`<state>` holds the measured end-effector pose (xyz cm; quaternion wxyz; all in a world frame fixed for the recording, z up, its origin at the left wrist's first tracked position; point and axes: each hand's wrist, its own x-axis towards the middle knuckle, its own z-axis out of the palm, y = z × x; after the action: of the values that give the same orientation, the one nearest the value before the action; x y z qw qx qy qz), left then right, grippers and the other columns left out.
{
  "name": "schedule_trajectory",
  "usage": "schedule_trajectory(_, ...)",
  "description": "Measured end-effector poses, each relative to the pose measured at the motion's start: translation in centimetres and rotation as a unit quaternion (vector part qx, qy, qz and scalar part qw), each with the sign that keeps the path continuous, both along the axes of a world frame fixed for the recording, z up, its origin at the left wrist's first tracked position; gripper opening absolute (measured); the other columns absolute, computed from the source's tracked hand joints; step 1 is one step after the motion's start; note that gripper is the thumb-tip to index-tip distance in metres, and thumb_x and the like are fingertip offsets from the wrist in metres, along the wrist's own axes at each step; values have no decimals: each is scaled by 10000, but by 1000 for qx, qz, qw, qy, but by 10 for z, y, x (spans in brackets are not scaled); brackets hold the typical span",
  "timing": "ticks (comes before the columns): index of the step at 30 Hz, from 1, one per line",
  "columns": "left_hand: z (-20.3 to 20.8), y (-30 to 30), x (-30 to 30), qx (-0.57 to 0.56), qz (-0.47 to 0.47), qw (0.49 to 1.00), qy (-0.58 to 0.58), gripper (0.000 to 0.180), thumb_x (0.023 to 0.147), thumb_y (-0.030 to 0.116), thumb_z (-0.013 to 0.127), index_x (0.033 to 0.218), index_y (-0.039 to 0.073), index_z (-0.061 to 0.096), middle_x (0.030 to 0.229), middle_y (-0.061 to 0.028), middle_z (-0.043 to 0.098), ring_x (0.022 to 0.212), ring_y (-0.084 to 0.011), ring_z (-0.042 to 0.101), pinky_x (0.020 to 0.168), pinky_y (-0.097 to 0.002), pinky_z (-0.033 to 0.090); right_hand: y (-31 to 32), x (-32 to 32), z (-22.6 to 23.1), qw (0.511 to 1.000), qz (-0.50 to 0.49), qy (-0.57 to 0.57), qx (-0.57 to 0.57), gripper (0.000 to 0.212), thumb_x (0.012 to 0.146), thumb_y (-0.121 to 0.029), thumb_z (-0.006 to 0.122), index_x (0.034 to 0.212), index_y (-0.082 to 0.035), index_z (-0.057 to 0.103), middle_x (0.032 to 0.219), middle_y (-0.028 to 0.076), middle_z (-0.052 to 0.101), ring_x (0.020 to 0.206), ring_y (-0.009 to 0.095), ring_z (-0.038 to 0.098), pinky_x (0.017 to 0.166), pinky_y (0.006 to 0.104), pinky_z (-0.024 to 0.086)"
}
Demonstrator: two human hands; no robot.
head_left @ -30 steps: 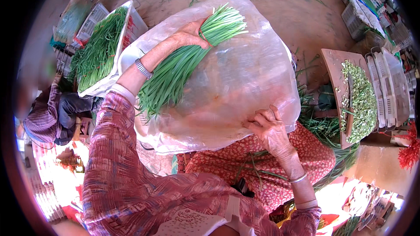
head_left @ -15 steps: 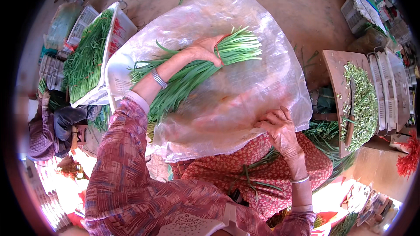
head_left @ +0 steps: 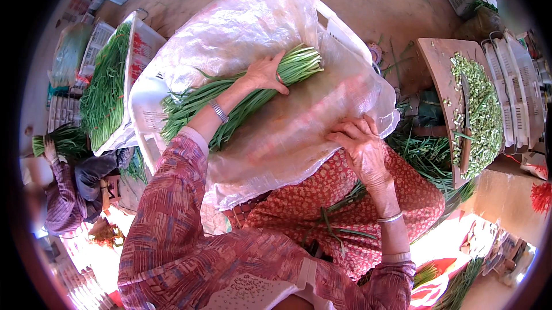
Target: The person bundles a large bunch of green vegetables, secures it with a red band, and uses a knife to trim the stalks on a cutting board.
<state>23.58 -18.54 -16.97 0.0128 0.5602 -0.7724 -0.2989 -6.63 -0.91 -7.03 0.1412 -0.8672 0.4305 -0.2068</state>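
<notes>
My left hand (head_left: 266,74) is wrapped over a bundle of green chives (head_left: 215,100) near its pale cut ends, with a red band at the grip. Slantwise, the bundle lies on a clear plastic sheet (head_left: 270,155), its leafy tips toward the left. The sheet drapes over a white crate (head_left: 148,103), whose rim shows at the left and upper right. At the sheet's near edge, my right hand (head_left: 361,143) rests on the plastic, fingers bent and apart.
At left stands a white crate of banded chives (head_left: 106,80); beyond it a person (head_left: 66,201) holds another bunch. At right, a board (head_left: 434,86) bears chopped pale pieces (head_left: 480,120) and a knife (head_left: 465,120). Loose chives (head_left: 422,152) lie near my knee.
My left hand and the chive bundle have shifted slightly left in view. The plastic has drawn back at the upper right, baring the crate's rim. My right hand stays at the sheet's near edge.
</notes>
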Motion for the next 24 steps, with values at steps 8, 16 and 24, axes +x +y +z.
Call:
schedule_trajectory(8, 5, 15, 31, 11, 29, 991, 130, 1006, 558, 344, 824, 1438, 86, 409, 1152, -182, 653, 1111, -337, 608, 955, -414, 472, 3, -16, -1, 998, -41, -35, -36, 315, 692, -64, 638, 983, -151, 720, 1021, -13, 666, 1092, 197, 583, 1038, 450, 395)
schedule_trajectory(16, 36, 56, 19, 20, 63, 968, 240, 999, 605, 244, 830, 1465, 29, 371, 1319, -159, 581, 1254, -274, 534, 1060, -349, 405, 6, -14, -19, 996, -69, -37, -45, 290, 678, -65, 655, 954, -134, 713, 1019, -6, 670, 1065, 208, 583, 1023, 433, 401)
schedule_trajectory(24, -29, 77, -9, -63, 165, 984, -5, 1059, 568, 334, 844, 1493, 224, 339, 1277, -186, 614, 1131, -388, 609, 942, -453, 502, 8, 1, -31, 993, -72, -66, -58, 378, 668, -45, 656, 1026, -149, 718, 1071, -3, 654, 1080, 217, 573, 1024, 439, 398)
